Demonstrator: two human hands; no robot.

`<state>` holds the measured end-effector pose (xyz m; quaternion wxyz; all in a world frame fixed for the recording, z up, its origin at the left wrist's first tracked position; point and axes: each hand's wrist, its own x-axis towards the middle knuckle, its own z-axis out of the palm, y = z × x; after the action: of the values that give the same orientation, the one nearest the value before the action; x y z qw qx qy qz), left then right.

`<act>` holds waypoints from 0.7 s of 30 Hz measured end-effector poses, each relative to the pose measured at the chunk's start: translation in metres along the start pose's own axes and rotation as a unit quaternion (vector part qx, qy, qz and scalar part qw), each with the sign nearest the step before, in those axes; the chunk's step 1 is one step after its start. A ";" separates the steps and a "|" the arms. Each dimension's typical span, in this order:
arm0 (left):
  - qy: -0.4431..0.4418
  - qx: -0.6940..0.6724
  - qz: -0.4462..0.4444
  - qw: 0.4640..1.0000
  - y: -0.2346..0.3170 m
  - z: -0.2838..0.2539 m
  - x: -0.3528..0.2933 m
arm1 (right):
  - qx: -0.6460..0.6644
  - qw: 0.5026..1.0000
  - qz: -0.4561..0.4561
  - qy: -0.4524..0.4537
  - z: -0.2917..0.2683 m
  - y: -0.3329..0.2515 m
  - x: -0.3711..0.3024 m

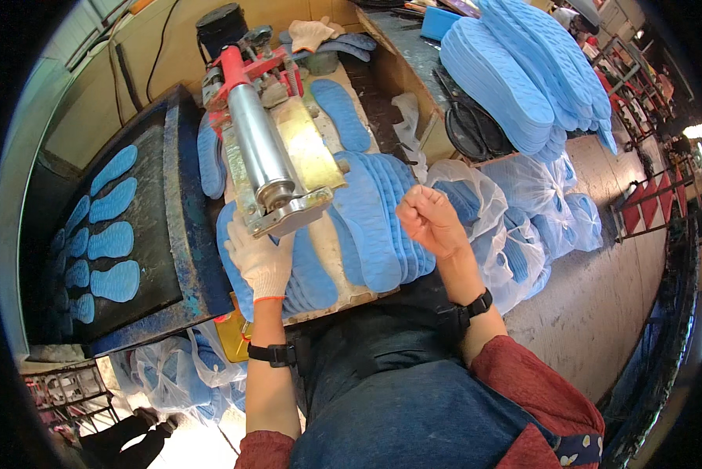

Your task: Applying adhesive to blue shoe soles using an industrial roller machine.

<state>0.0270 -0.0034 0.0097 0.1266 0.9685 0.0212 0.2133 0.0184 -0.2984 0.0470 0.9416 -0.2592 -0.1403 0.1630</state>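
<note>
My left hand [261, 258], in a white knit glove, lies on a stack of blue insoles [309, 270] below the machine's metal roller [263, 141]. Its fingers reach forward, partly covered by the metal end plate, and nothing shows in its grasp. Bare and curled into a fist, my right hand [431, 219] is raised at the right edge of a fanned stack of blue insoles [374, 215]. Nothing sticks out of that fist. The roller hangs from a red bracket [232, 66], with a brass-coloured plate [302, 141] along its right side. One insole [342, 115] lies flat beyond the stacks.
To the left, a dark belt [152, 227] inside a blue frame carries rows of insoles [111, 240]. A tall insole pile [515, 78] and black-handled scissors [472, 125] are on the right-hand table. Plastic bags of insoles [515, 227] stand below it. Another glove [312, 35] lies behind.
</note>
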 end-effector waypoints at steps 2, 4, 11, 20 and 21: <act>0.005 0.015 0.008 1.000 0.001 -0.002 0.000 | -0.236 0.958 0.035 0.159 -0.003 -0.006 0.007; -0.001 0.020 0.005 1.000 0.002 -0.005 0.001 | -0.321 0.932 0.026 0.169 -0.009 -0.010 0.019; -0.063 -0.069 -0.036 0.995 0.008 -0.014 0.003 | -0.793 0.587 -0.066 0.151 -0.030 0.025 0.060; -0.037 -0.035 -0.051 0.997 0.003 -0.029 0.001 | -0.713 0.664 0.021 0.225 -0.067 0.027 0.077; -0.037 -0.042 -0.046 0.997 0.003 -0.029 0.001 | -0.719 0.666 0.001 0.201 -0.070 0.025 0.075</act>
<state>0.0154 0.0002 0.0365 0.1771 0.9676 0.0521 0.1721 0.1052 -0.2808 -0.0104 0.4686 -0.8821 -0.0214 -0.0435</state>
